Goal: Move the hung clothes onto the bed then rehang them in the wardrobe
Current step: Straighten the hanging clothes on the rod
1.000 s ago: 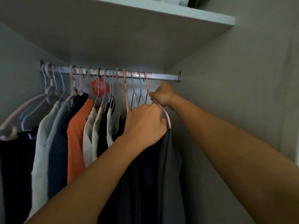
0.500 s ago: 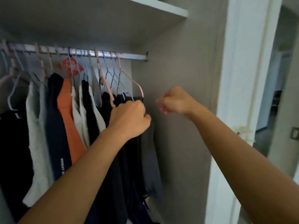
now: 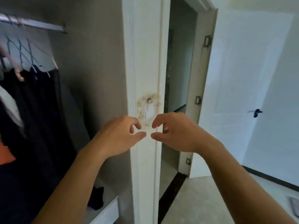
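Dark clothes [image 3: 37,113] hang on pink and blue hangers [image 3: 53,62] from the wardrobe rail [image 3: 40,25] at the far left; an orange garment [image 3: 6,154] shows at the left edge. My left hand [image 3: 119,136] and my right hand [image 3: 174,131] are both outside the wardrobe, side by side in front of the white wardrobe frame [image 3: 144,62]. Each hand has loosely curled fingers with thumb and fingertips apart, and holds nothing. The bed is out of view.
The white frame post carries a stained patch [image 3: 148,107] just above my hands. Right of it is a dark doorway [image 3: 179,62] and a white door [image 3: 242,78] with a dark handle [image 3: 256,112]. Pale floor [image 3: 202,199] lies at the lower right.
My left hand let go of the hanger and came out of the wardrobe. Both hands moved right and down to the frame post. The view swung right, away from the rail.
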### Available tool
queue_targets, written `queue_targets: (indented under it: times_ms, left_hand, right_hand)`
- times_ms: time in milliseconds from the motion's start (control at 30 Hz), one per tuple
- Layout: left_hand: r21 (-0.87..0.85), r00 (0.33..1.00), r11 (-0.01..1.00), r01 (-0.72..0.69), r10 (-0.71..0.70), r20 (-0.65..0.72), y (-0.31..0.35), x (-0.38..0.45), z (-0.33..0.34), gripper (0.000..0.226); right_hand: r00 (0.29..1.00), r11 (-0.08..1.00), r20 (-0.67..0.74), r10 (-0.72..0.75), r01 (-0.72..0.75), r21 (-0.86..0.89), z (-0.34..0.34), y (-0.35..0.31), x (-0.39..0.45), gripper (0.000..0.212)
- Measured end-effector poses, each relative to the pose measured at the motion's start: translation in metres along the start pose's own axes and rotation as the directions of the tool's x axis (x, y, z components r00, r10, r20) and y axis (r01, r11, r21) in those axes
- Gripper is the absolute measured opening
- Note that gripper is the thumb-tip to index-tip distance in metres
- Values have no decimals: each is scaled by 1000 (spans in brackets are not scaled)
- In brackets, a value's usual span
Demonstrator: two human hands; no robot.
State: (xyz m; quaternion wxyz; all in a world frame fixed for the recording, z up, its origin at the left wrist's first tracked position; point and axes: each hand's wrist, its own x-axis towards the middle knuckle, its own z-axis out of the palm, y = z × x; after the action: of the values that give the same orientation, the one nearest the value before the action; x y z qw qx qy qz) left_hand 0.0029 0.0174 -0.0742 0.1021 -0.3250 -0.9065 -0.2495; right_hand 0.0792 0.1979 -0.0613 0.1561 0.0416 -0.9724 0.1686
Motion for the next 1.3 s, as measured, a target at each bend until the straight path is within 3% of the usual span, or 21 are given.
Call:
queue_targets:
  times_ms: [200, 367, 567, 700, 900, 1300]
  left_hand:
    - [-163, 985, 979, -121, 139, 100, 105, -19, 86, 32]
    - [-192, 934, 949, -251, 290, 210, 218, -39, 150, 43]
    - [-227, 859, 909, -349, 407, 310, 327, -80, 221, 59]
    - [-230, 737, 855, -466, 518, 434, 399, -104, 264, 57]
    - [-305, 539, 693, -653, 708, 456, 508, -138, 313, 61]
    - [-544, 75, 338, -768, 891, 447, 699, -160, 416, 58]
  right_hand:
    - [946, 948, -69, 316, -318, -23, -36, 80, -146, 29]
    - [828, 829, -148, 540, -554, -77, -67, 135, -262, 34]
    - [685, 692, -191, 703, -721, -33, -96, 172, -398, 36]
    - [529, 530, -234, 815, -845, -64, -108, 192, -475, 46]
    - [290, 288, -255, 922, -956, -48, -129, 209, -567, 51]
    - [-164, -160, -381, 910, -986, 44, -176, 282, -689, 31]
